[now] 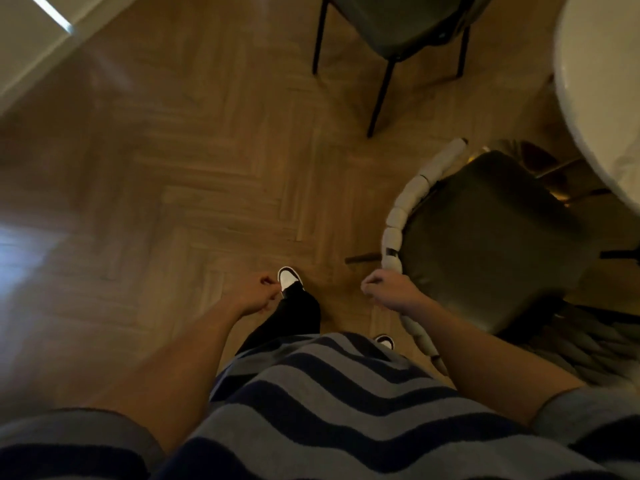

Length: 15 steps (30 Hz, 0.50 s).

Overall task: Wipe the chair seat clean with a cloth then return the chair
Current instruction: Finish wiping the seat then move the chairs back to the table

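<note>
A chair with a dark green seat (491, 237) and a pale ribbed backrest (405, 209) stands at the right, its front partly under a white table (595, 81). My right hand (388, 289) is closed on the backrest's curved top edge. My left hand (256, 292) hangs over the floor in front of me with its fingers curled; nothing shows in it. No cloth is in view.
A second dark chair (391, 26) with thin black legs stands at the top. Herringbone wood floor (207, 168) spreads to the left. My shoes (289, 277) stand just left of the held chair. A white wall base runs along the top left.
</note>
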Available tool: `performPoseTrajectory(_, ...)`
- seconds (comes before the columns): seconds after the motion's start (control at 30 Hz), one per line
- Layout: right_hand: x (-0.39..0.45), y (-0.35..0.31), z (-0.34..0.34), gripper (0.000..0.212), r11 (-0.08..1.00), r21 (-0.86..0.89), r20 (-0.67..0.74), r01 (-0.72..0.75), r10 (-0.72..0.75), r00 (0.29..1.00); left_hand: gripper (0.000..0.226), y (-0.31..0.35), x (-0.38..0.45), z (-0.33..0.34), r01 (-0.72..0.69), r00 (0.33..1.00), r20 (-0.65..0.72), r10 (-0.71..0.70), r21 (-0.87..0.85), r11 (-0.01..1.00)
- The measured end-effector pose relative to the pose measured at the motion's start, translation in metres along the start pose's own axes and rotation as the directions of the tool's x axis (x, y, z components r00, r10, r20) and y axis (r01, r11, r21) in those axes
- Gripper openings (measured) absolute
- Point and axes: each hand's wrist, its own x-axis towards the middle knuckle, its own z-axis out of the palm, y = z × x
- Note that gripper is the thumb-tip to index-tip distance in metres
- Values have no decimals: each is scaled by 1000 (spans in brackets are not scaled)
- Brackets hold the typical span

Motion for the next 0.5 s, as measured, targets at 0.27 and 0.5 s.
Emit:
performPoseTrajectory(0.27, 62, -122, 0, 12, 999, -32, 28, -18, 18, 999, 22, -5, 40, -117, -1, 1000, -23, 2, 12, 1000)
performPoseTrajectory(0.5, 106, -198, -25, 12, 998, -36, 36, -56, 57, 998, 25, 18, 81, -197, 16, 999, -47, -16, -5, 1000)
